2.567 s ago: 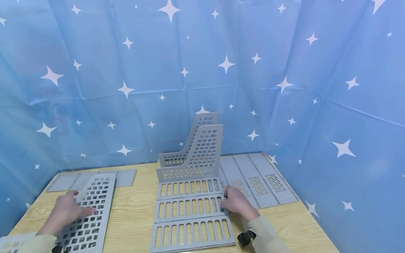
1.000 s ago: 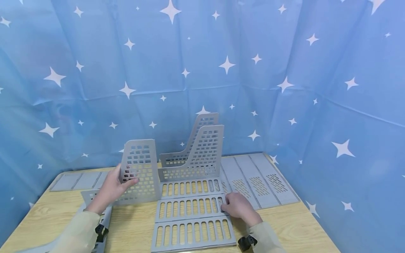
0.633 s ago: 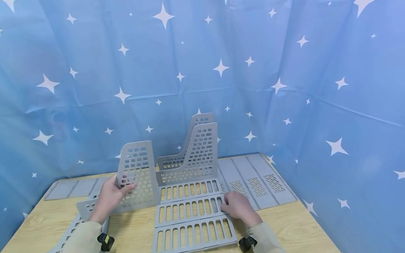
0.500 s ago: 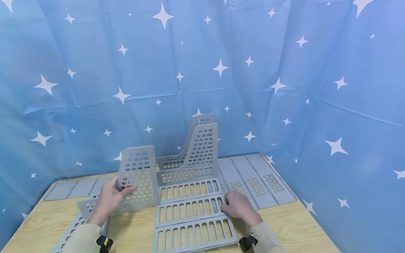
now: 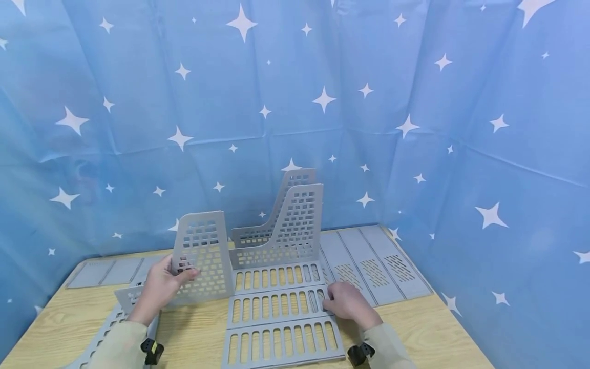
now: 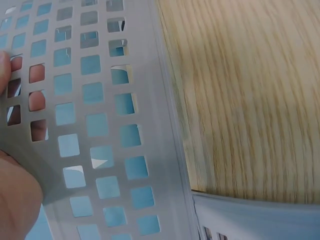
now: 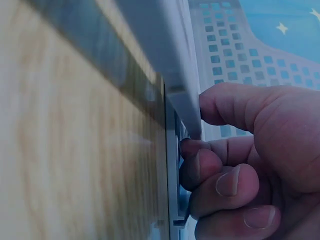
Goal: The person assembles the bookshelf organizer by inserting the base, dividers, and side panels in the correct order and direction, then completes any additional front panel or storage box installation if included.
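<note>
My left hand grips a grey perforated divider panel by its left side, holding it upright with its lower right corner close to the slotted base. In the left wrist view, fingertips show through the panel's holes, with the thumb on the near face. My right hand pinches the right edge of the grey slotted base; the right wrist view has the thumb on one face and curled fingers at the edge. Two similar panels stand at the base's far end, the nearer panel overlapping the farther panel.
Grey flat panels with slits lie at the back right. Another grey flat panel is at the back left. A perforated panel lies at the front left, partly under the left sleeve. A blue star-printed curtain hangs behind the wooden table.
My left hand has picked up a perforated panel from the left pile and brought it upright to the base's left side. The right hand keeps its pinch on the base's edge.
</note>
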A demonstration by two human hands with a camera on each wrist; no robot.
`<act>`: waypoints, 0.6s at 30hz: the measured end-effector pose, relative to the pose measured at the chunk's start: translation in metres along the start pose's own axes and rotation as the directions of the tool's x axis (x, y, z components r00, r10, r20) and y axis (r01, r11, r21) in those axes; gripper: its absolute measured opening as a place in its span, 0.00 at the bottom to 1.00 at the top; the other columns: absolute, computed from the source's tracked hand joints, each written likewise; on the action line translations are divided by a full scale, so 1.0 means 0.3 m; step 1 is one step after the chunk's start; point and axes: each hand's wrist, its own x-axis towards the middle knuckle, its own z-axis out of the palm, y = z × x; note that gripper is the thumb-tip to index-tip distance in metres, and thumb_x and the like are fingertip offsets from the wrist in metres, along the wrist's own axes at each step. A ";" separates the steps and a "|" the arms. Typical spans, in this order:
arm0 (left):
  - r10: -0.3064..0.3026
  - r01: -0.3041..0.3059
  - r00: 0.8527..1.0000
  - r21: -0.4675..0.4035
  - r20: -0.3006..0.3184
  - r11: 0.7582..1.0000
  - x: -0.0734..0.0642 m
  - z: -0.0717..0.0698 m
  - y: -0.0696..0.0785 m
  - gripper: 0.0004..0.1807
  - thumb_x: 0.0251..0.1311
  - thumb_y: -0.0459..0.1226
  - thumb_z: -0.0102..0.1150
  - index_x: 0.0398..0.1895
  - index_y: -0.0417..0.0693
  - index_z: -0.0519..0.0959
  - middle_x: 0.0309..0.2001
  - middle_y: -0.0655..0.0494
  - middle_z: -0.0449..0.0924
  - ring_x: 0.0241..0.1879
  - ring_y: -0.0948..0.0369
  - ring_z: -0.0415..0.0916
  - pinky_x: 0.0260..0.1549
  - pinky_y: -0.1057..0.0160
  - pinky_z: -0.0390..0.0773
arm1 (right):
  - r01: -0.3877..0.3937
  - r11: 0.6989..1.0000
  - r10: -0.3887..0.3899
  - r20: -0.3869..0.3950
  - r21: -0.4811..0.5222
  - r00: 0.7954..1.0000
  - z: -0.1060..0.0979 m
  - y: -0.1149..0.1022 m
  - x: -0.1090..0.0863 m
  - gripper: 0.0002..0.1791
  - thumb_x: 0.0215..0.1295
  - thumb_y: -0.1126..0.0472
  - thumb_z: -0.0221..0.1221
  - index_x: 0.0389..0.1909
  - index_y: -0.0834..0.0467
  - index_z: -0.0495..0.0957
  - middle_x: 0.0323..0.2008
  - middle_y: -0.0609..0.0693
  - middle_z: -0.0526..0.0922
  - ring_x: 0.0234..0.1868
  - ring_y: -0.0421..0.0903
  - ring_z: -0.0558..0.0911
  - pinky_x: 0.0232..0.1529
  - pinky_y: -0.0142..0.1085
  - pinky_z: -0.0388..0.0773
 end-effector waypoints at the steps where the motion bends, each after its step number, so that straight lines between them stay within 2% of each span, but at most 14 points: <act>1: 0.005 -0.005 1.000 0.001 0.000 1.000 0.000 -0.001 -0.002 0.23 0.65 0.39 0.71 0.60 0.40 0.79 0.43 0.41 0.88 0.32 0.61 0.85 0.27 0.61 0.82 | -0.002 1.000 0.002 0.003 -0.002 1.000 -0.001 -0.001 0.001 0.21 0.61 0.62 0.63 0.14 0.52 0.64 0.14 0.44 0.60 0.16 0.41 0.58 0.20 0.34 0.56; 6: 0.031 -0.031 0.999 0.011 -0.010 0.999 -0.004 -0.004 -0.003 0.23 0.64 0.37 0.72 0.60 0.39 0.79 0.44 0.40 0.88 0.33 0.63 0.86 0.29 0.63 0.84 | 0.002 1.000 -0.002 0.010 -0.005 1.000 -0.004 -0.003 0.006 0.21 0.62 0.63 0.63 0.15 0.52 0.63 0.13 0.43 0.59 0.16 0.41 0.58 0.20 0.33 0.56; 13: -0.001 0.001 1.000 -0.032 0.029 0.999 -0.006 -0.009 0.011 0.24 0.65 0.40 0.71 0.61 0.41 0.79 0.42 0.43 0.88 0.31 0.58 0.85 0.25 0.59 0.82 | 0.013 1.000 -0.012 0.019 -0.014 1.000 -0.007 -0.001 0.007 0.19 0.62 0.63 0.61 0.15 0.53 0.65 0.13 0.43 0.60 0.15 0.40 0.58 0.19 0.32 0.55; 18: 0.001 0.001 0.999 -0.044 0.036 0.999 -0.002 -0.007 0.001 0.21 0.65 0.38 0.71 0.58 0.41 0.80 0.40 0.44 0.88 0.33 0.57 0.86 0.26 0.58 0.83 | 0.042 0.999 -0.042 0.020 -0.021 0.999 -0.007 0.006 0.007 0.19 0.64 0.63 0.61 0.15 0.53 0.65 0.13 0.43 0.58 0.15 0.40 0.56 0.19 0.32 0.54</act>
